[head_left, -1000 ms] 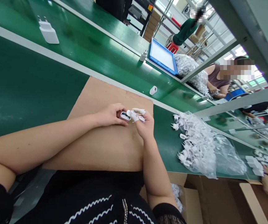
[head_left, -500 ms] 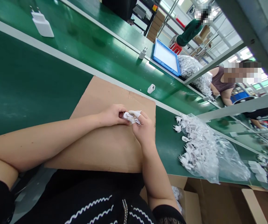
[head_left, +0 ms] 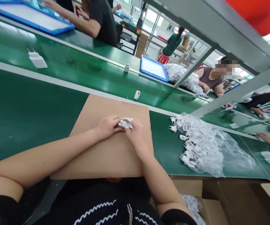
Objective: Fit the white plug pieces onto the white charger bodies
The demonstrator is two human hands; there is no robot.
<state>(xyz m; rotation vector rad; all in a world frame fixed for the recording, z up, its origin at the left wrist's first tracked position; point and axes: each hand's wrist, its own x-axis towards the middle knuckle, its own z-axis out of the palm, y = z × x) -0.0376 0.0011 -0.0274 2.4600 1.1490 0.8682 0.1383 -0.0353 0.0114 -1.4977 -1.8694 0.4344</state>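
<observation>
Above a flat cardboard sheet [head_left: 106,156], my two hands meet at a small white charger part [head_left: 123,124], partly covered by fingers. My left hand [head_left: 108,127] grips its left end with curled fingers. On the other side my right hand [head_left: 135,132] pinches it with thumb and fingers. Something white wraps a fingertip of the right hand; whether it is a finger cover or a cloth I cannot tell. The fine details of the charger part are too small to make out.
Plastic bags of white plug pieces [head_left: 193,147] lie to the right. Single plug chargers [head_left: 38,60] stand along the green belt [head_left: 83,73]. Blue trays [head_left: 155,68] sit across it. Open cardboard boxes [head_left: 240,200] are below right. Co-workers [head_left: 211,78] and a slanting metal frame surround the bench.
The camera view has tilted and shifted, bringing in another co-worker and a tray at upper left. Both hands stay together on the charger part, with only slight finger movement.
</observation>
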